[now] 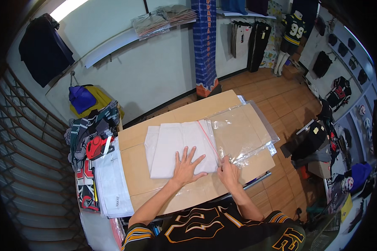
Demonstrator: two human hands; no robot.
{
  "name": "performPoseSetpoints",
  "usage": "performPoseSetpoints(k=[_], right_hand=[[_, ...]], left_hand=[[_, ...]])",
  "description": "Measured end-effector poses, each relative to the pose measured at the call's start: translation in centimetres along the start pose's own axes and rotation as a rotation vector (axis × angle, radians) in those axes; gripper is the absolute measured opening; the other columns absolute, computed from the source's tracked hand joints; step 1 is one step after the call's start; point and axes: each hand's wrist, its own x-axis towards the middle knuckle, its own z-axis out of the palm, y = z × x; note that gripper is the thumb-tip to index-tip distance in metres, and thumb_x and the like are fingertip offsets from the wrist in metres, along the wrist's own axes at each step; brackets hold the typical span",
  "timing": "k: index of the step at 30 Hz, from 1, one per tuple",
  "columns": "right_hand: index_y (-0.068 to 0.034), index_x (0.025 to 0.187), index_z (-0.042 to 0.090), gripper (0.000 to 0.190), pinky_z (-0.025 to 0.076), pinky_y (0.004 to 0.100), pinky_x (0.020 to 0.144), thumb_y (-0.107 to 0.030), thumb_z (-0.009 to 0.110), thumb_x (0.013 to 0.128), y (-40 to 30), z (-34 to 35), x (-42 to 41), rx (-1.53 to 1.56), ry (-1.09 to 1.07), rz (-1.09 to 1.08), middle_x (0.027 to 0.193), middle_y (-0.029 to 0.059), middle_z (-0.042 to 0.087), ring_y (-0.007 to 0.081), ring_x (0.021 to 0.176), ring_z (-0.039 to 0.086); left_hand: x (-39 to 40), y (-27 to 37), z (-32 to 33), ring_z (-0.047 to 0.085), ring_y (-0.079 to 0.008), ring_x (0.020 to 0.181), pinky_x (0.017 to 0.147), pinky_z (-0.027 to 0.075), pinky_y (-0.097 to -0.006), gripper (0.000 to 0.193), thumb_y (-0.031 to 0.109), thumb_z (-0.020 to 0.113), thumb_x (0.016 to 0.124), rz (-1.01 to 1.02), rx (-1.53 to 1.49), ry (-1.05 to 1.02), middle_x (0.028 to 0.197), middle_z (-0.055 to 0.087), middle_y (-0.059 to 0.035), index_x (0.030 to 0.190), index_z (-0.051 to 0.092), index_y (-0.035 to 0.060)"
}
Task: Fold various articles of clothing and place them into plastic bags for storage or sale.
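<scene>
A folded light-beige cloth garment (176,141) lies on the cardboard-topped table (157,191) in front of me. My left hand (188,168) rests palm down on its lower part, fingers spread. At its right side lies a clear plastic bag (238,128), with a thin red strip (207,136) running slantwise along the bag's near edge, over the garment's right border. The fingers of my right hand (228,171) pinch the bag's edge at the strip's lower end, by the garment's lower right corner. Exactly how much of the garment sits inside the bag is hard to tell.
Left of the cardboard are white plastic packages (111,182), a red-and-black tape dispenser (98,147) and a heap of dark clothes (94,125). A blue patterned pillar (205,47) stands beyond the table. Clothing piles (314,138) lie at right, past the tiled floor (270,109).
</scene>
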Motion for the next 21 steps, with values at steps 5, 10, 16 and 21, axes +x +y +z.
performPoseSetpoints(k=[5, 10, 16, 21], right_hand=[[-0.004, 0.099, 0.056, 0.023, 0.05, 0.0544, 0.062, -0.009, 0.066, 0.079, 0.9, 0.5, 0.0, -0.001, 0.021, -0.009, 0.071, 0.0204, 0.067, 0.0428, 0.067, 0.067], [-0.003, 0.098, 0.054, 0.025, 0.051, 0.0558, 0.063, -0.008, 0.069, 0.079, 0.1, 0.3, -0.1, -0.009, -0.007, -0.019, 0.079, 0.023, 0.067, 0.045, 0.072, 0.067], [-0.002, 0.094, 0.058, 0.022, 0.051, 0.0542, 0.063, -0.011, 0.071, 0.079, -0.2, 0.5, -0.1, 0.034, 0.014, 0.013, 0.077, 0.0211, 0.068, 0.0436, 0.072, 0.067], [-0.003, 0.084, 0.064, 0.016, 0.053, 0.0506, 0.063, -0.017, 0.072, 0.081, -0.1, 0.1, -0.6, 0.03, 0.037, 0.051, 0.072, 0.0187, 0.068, 0.0413, 0.069, 0.068]], left_hand=[[0.8, 0.5, 1.0, 0.015, -0.0503, 0.148, 0.107, 0.013, -0.0793, 0.077, 0.067, 0.068, 0.08, -0.071, 0.013, 0.07, 0.163, 0.023, -0.0194, 0.146, 0.051, 0.0318], [1.6, 2.5, 1.2, 0.013, -0.0503, 0.149, 0.108, 0.012, -0.0785, 0.074, 0.061, 0.069, 0.082, -0.16, -0.012, 0.082, 0.163, 0.023, -0.0212, 0.147, 0.051, 0.0297], [1.9, 2.2, 1.1, 0.013, -0.0539, 0.147, 0.11, 0.011, -0.0755, 0.067, 0.038, 0.069, 0.085, -0.14, -0.336, 0.114, 0.161, 0.022, -0.027, 0.147, 0.05, 0.0189], [-0.9, -2.1, -1.0, 0.015, -0.0589, 0.144, 0.112, 0.015, -0.0717, 0.068, 0.038, 0.068, 0.087, -0.255, -0.445, 0.232, 0.156, 0.022, -0.0362, 0.147, 0.047, 0.0158]])
